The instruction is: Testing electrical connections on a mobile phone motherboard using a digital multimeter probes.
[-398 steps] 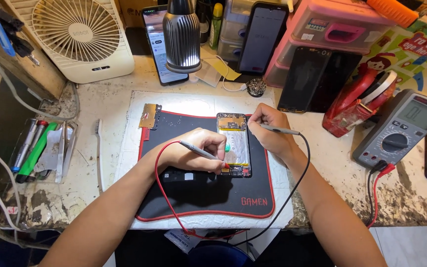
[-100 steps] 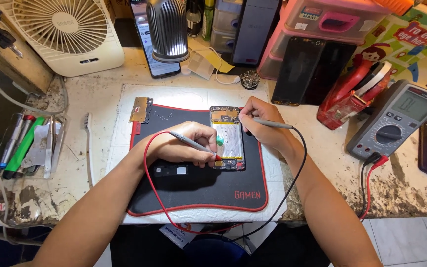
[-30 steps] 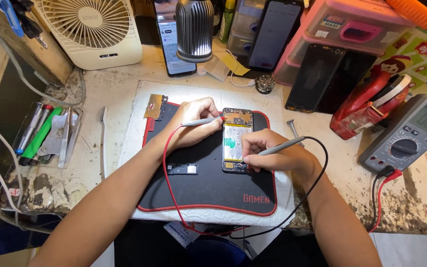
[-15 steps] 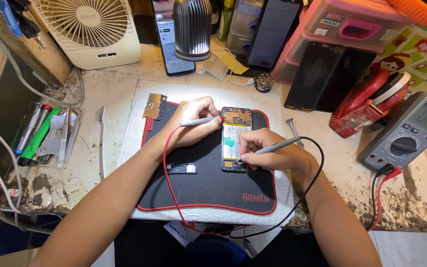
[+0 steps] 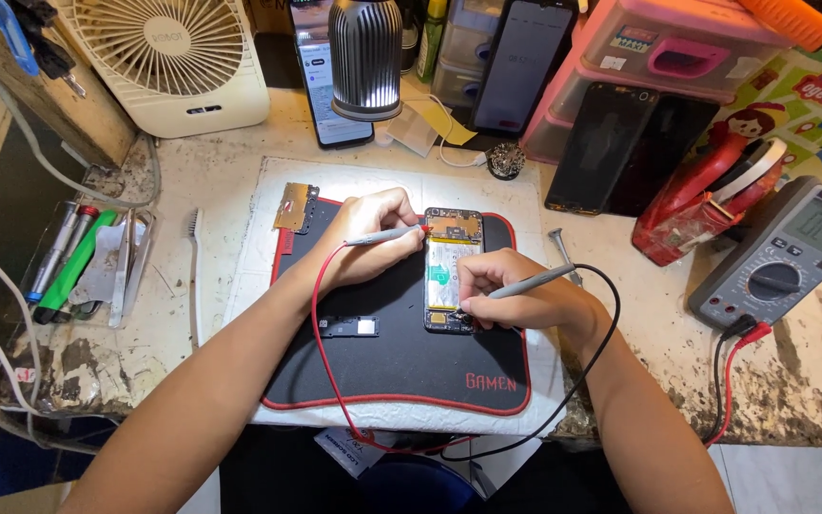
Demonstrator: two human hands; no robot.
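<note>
Bench: worn stone top (image 5: 734,400); black mat (image 5: 401,362) with red edge under a lamp (image 5: 365,57)
Phone: opened phone (image 5: 450,271) lies flat on the mat, back off, between your hands
Left hand (image 5: 368,243): fingers curled tight round the red-wire probe (image 5: 387,234); tip at the phone's top corner
Right hand (image 5: 511,295): fingers pinched shut on the black-wire probe (image 5: 530,281); tip near the phone's lower end
Meter (image 5: 792,257): well to your right, wires trailing off the bench edge
Risk: a slipping tip could bridge neighbouring contacts; your forearm could snag the red wire and jerk the probe; the loose small part (image 5: 348,326) could be swept off the mat
</note>
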